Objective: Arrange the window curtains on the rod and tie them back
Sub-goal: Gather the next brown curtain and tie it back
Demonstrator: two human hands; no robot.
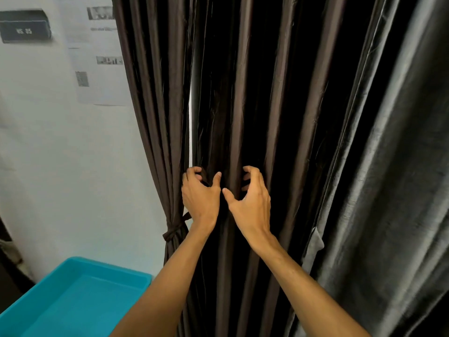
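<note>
A dark brown pleated curtain panel (243, 105) hangs in front of me. To its left hangs another brown panel (155, 105), gathered low down by a knotted tie-back (173, 231). A thin bright gap shows between the two panels. My left hand (200, 195) has its fingers curled round the left edge of the middle panel. A little to the right, my right hand (252, 198) hooks curled fingers into a fold of the same panel. The rod is out of view.
A grey shiny curtain (388, 166) hangs at the right. A turquoise plastic bin (73, 300) stands at the lower left against a white wall with paper sheets (97, 69) and a dark sign (24, 27).
</note>
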